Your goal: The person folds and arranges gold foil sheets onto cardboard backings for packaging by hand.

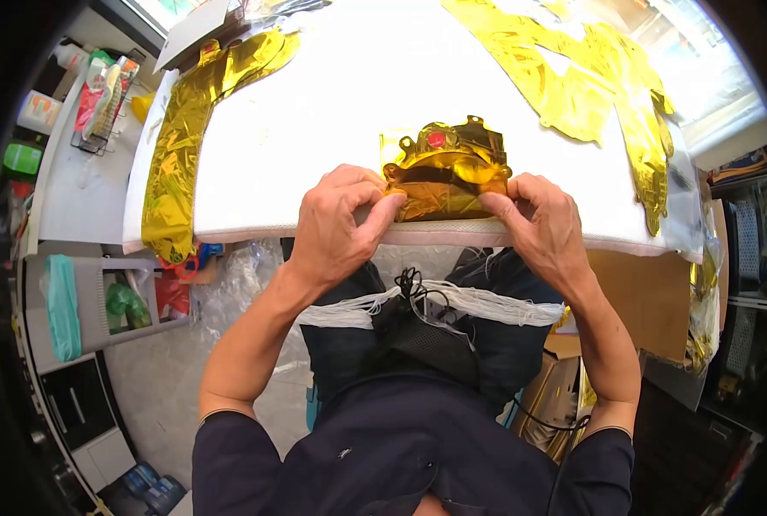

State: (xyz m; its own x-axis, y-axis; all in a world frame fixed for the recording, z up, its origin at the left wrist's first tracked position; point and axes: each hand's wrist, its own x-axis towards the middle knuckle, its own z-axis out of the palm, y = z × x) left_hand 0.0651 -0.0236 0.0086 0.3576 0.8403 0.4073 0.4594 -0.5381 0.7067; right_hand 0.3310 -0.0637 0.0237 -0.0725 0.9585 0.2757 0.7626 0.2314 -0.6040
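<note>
A folded gold foil balloon point(443, 176), flat and shiny, lies at the near edge of the white padded table point(314, 129). It has small tabs along its outline and a red round spot near its top. My left hand point(344, 215) pinches its left lower corner between thumb and fingers. On the opposite side, my right hand point(540, 219) grips the right lower corner the same way. Part of the foil under the fingertips is hidden.
Long gold foil pieces lie at the table's left point(172, 163) and right point(564, 82). White strings point(512, 307) and a black cord cross my lap. A cardboard box point(637, 301) stands below right. Shelves point(82, 206) with bottles and packets line the left.
</note>
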